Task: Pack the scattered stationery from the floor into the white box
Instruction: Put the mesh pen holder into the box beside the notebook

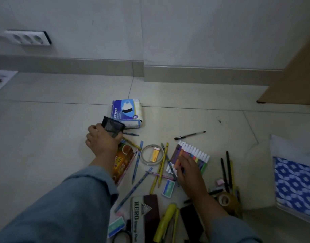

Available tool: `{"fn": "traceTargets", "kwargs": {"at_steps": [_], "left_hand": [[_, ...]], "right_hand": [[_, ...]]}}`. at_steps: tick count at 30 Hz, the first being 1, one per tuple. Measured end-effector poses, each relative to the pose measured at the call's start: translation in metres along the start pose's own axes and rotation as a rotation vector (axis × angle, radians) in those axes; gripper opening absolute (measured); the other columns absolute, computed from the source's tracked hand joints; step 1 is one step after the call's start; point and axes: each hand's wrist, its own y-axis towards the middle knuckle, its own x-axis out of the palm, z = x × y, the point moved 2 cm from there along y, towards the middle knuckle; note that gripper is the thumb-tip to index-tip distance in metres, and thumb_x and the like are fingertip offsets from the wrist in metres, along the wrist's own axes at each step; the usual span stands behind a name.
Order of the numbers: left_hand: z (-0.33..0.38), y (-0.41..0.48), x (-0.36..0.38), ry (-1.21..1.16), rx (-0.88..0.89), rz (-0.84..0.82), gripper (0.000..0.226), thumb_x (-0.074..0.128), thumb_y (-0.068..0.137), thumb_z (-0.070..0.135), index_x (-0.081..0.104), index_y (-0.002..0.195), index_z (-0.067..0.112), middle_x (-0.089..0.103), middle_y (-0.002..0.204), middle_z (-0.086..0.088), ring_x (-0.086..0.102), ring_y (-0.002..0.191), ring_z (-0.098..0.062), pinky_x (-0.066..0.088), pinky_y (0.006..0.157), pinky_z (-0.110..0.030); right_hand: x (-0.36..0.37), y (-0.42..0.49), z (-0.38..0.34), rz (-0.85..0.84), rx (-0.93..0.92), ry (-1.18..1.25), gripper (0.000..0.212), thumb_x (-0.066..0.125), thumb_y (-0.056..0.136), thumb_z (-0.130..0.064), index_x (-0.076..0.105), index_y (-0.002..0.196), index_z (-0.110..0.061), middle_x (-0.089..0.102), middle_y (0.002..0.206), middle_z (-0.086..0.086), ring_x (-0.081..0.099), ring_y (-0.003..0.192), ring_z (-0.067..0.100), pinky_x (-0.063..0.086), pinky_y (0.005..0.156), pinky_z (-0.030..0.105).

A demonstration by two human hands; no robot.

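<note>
My left hand [101, 141] grips a black mesh pen cup [112, 127], tilted just in front of the white and blue face mask box [127, 111]. My right hand [187, 167] rests with fingers spread on a pack of coloured markers [192, 157]. Stationery lies scattered on the floor between the hands: several pencils [162, 165], a tape ring [151, 155] with a yellow eraser [155, 153] inside it, a black pen [190, 135], a stamp pad box [143, 218] and a yellow highlighter [165, 220].
A roll of brown tape [227, 199] and several black pens [226, 171] lie at the right. A blue patterned cushion [294, 185] sits at the far right edge. Behind are a wall with a socket strip [28, 38], and a wooden panel [294, 76].
</note>
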Motion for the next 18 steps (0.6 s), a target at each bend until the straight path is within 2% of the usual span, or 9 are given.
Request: {"fn": "traceTargets", "kwargs": {"at_steps": [3, 7, 9, 12, 14, 16, 18], "left_hand": [[0.044, -0.028, -0.008, -0.279, 0.120, 0.100, 0.079, 0.075, 0.068, 0.043, 0.041, 0.128, 0.004, 0.046, 0.132, -0.017, 0.045, 0.118, -0.036, 0.036, 0.098, -0.047], [0.119, -0.079, -0.006, -0.842, 0.077, -0.014, 0.070, 0.072, 0.074, 0.042, 0.042, 0.123, 0.002, 0.054, 0.123, -0.015, 0.054, 0.113, -0.031, 0.048, 0.095, -0.041], [0.158, -0.114, -0.004, -1.021, 0.070, -0.091, 0.067, 0.069, 0.078, 0.039, 0.038, 0.126, 0.004, 0.052, 0.120, -0.010, 0.056, 0.110, -0.028, 0.049, 0.092, -0.033], [0.216, -0.171, -0.001, -1.190, 0.143, -0.267, 0.074, 0.067, 0.083, 0.031, 0.024, 0.139, 0.010, 0.049, 0.122, -0.008, 0.057, 0.107, -0.022, 0.048, 0.085, -0.026], [0.242, -0.200, 0.002, -1.254, 0.205, -0.387, 0.077, 0.068, 0.083, 0.024, 0.019, 0.142, 0.018, 0.048, 0.122, -0.006, 0.060, 0.102, -0.020, 0.052, 0.075, -0.017], [0.269, -0.236, 0.006, -1.291, 0.309, -0.506, 0.083, 0.070, 0.081, 0.017, 0.016, 0.143, 0.028, 0.049, 0.117, -0.001, 0.062, 0.091, -0.006, 0.051, 0.064, -0.005], [0.289, -0.269, 0.012, -1.274, 0.441, -0.617, 0.086, 0.071, 0.078, 0.010, 0.019, 0.143, 0.033, 0.051, 0.111, 0.009, 0.059, 0.089, 0.005, 0.050, 0.064, -0.003]], "right_hand": [[-0.029, -0.001, -0.001, 0.074, -0.020, 0.050, 0.034, 0.050, 0.091, -0.003, 0.058, 0.124, 0.002, 0.052, 0.134, 0.018, 0.044, 0.132, 0.029, 0.028, 0.113, 0.033], [-0.080, -0.011, 0.007, 0.246, -0.023, 0.109, 0.027, 0.050, 0.091, -0.001, 0.064, 0.114, -0.001, 0.057, 0.127, 0.018, 0.047, 0.127, 0.031, 0.032, 0.109, 0.032], [-0.110, -0.018, 0.018, 0.350, 0.020, 0.128, 0.027, 0.051, 0.092, -0.003, 0.065, 0.115, -0.002, 0.057, 0.127, 0.016, 0.044, 0.130, 0.030, 0.032, 0.110, 0.032], [-0.156, -0.029, 0.042, 0.482, 0.064, 0.107, 0.027, 0.051, 0.092, -0.004, 0.064, 0.115, -0.003, 0.057, 0.127, 0.016, 0.045, 0.128, 0.030, 0.034, 0.108, 0.031], [-0.179, -0.036, 0.058, 0.550, 0.105, 0.079, 0.027, 0.049, 0.093, -0.006, 0.064, 0.115, -0.003, 0.058, 0.125, 0.016, 0.048, 0.125, 0.029, 0.037, 0.106, 0.032], [-0.203, -0.052, 0.088, 0.636, 0.203, 0.045, 0.026, 0.049, 0.093, -0.006, 0.063, 0.115, -0.001, 0.059, 0.120, 0.016, 0.051, 0.119, 0.029, 0.040, 0.101, 0.034], [-0.222, -0.070, 0.116, 0.705, 0.337, 0.043, 0.026, 0.050, 0.093, -0.008, 0.061, 0.116, 0.000, 0.059, 0.119, 0.016, 0.052, 0.116, 0.028, 0.042, 0.097, 0.034]]}}
